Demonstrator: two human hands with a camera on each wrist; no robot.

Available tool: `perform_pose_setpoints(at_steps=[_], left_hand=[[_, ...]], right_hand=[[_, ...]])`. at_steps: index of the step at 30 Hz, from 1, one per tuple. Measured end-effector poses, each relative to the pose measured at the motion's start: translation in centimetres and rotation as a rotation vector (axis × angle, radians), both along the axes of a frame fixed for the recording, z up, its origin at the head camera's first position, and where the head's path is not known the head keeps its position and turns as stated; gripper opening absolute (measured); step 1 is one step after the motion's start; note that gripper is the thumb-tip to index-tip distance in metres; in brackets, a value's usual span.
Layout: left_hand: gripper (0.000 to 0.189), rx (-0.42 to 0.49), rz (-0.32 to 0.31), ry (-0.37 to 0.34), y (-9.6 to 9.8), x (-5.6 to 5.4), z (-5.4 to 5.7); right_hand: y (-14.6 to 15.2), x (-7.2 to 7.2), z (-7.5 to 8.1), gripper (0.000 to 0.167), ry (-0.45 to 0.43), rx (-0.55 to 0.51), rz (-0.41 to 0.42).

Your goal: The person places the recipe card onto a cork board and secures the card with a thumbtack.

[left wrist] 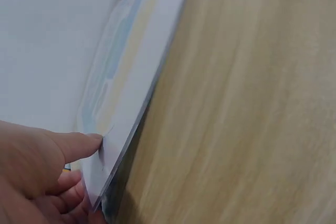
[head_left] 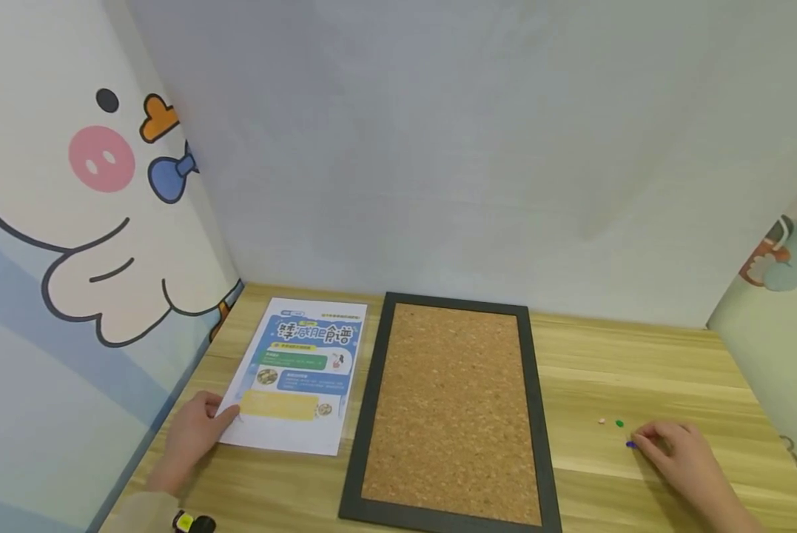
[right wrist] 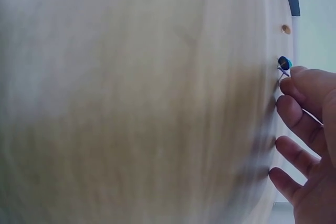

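At the near right of the table, the person's right hand pinches a blue pin between thumb and forefinger; a light hold with the point kept clear of the skin would serve best. At the near left, the left hand grips the near left corner of a printed sheet, thumb on top; an even hold should avoid creasing it. A green pin and a pink pin lie just beyond the blue one. Between sheet and pins, a black-framed cork board reaches toward the far grey wall.
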State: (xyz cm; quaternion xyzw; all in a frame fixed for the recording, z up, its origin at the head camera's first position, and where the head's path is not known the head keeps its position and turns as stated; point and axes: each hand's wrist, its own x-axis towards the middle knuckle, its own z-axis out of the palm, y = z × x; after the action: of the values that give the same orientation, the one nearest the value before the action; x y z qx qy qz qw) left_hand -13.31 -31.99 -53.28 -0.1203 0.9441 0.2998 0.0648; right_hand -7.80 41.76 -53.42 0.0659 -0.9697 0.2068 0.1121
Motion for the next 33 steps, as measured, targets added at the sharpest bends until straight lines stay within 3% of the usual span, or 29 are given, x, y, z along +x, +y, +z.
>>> perform_pose_setpoints(at_steps=[5, 10, 19, 25, 29, 33], left_hand=[[0.037, 0.075, 0.026, 0.005, -1.1, -0.3, 0.2], [0.038, 0.141, 0.026, -0.010, -2.0, -0.4, 0.3], [0.051, 0.420, 0.182, -0.078, -2.8, -0.2, 0.0], [0.053, 0.585, 0.260, -0.092, -3.1, 0.2, 0.5], [0.042, 0.698, 0.295, -0.093, -3.2, 0.5, 0.9], [0.011, 0.776, 0.321, -0.090, -3.4, 0.7, 0.7]], right_hand=[[0.1, 0.1, 0.1, 0.011, -0.009, -0.011, 0.002], [0.2, 0.1, 0.1, 0.013, -0.022, 0.002, -0.001], [0.3, 0.4, 0.0, 0.014, -0.012, -0.012, 0.005], [0.4, 0.4, -0.1, 0.016, -0.001, -0.006, 0.014], [0.4, 0.4, -0.2, 0.018, 0.013, -0.001, 0.019], [0.5, 0.4, -0.2, 0.020, 0.027, -0.004, 0.030]])
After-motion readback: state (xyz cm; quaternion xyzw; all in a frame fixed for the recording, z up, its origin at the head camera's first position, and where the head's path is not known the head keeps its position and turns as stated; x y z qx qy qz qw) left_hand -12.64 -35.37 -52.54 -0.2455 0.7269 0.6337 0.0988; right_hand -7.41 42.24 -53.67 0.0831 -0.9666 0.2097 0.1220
